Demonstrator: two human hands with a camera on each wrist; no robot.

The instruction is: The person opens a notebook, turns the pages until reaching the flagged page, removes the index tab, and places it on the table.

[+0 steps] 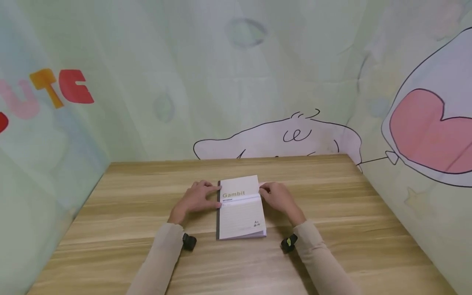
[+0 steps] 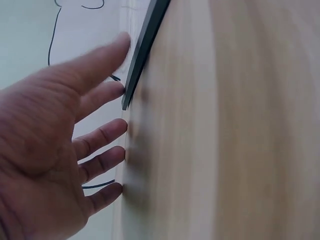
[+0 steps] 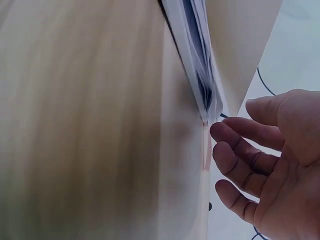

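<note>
On the middle of a pale wooden table (image 1: 332, 262), a thin white paper notebook with a dark spine and the word "Gambit" on its cover (image 1: 240, 209) is lying flat. The left hand (image 1: 197, 198) is resting on the spine edge, fingers (image 2: 107, 129) straight and spread. The right hand (image 1: 277, 196) is touching the open edge, fingers (image 3: 235, 131) loosely extended, pinching nothing clearly. Light and floppy by the look of it, the notebook seems best lifted by its stiffer spine. A cartoon-printed green backdrop (image 1: 258, 82) is hanging behind.
</note>
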